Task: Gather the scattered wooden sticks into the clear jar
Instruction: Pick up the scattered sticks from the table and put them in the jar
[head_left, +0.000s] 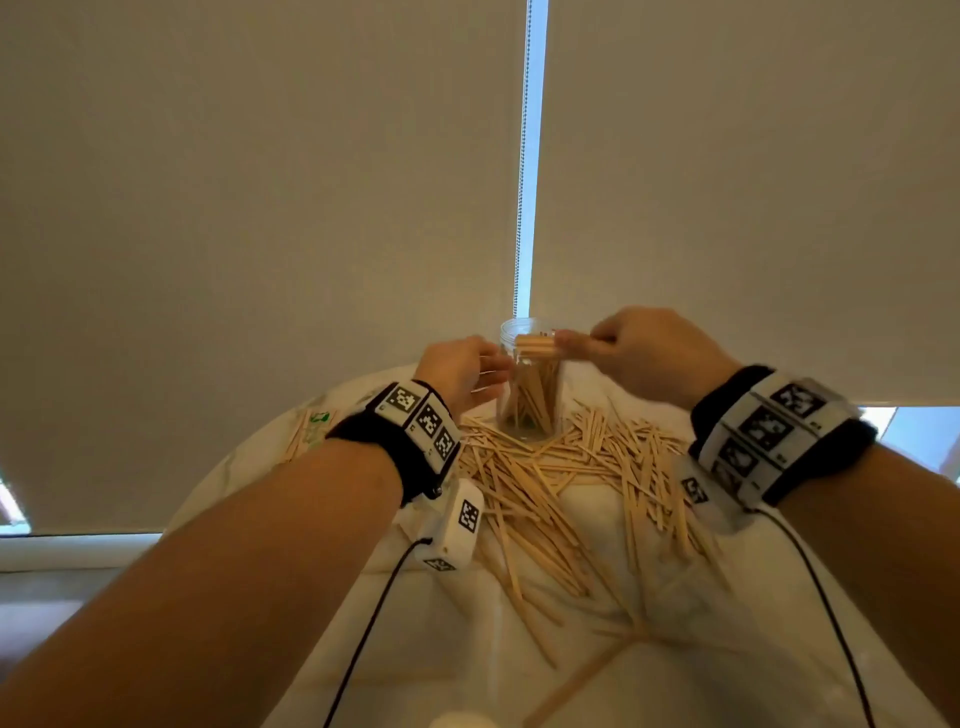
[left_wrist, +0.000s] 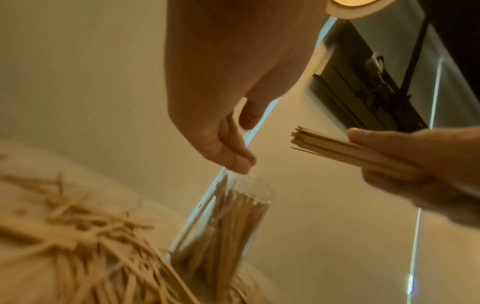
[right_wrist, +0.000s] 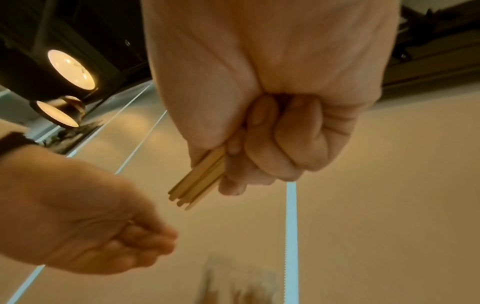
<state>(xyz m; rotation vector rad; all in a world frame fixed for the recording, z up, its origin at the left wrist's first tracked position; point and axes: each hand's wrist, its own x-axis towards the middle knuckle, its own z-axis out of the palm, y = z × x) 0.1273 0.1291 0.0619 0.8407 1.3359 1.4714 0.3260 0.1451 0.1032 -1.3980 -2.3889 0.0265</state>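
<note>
A clear jar (head_left: 530, 410) stands upright at the far side of the table, partly filled with upright wooden sticks. Around its base and toward me lies a heap of scattered sticks (head_left: 545, 483). My right hand (head_left: 639, 348) grips a bundle of sticks (head_left: 537, 345) that points left, just above the jar's mouth. The right wrist view shows the fingers curled round the bundle (right_wrist: 200, 183). My left hand (head_left: 478, 369) is beside the jar on its left, holding nothing. Its loosely bent fingertips (left_wrist: 241, 162) touch the jar's rim (left_wrist: 233, 179).
The round table has a white cloth (head_left: 571, 649). A small packet (head_left: 314, 426) lies at its far left edge. One long stick (head_left: 582, 680) lies near the front. Roller blinds with a bead chain (head_left: 522, 156) hang close behind the jar.
</note>
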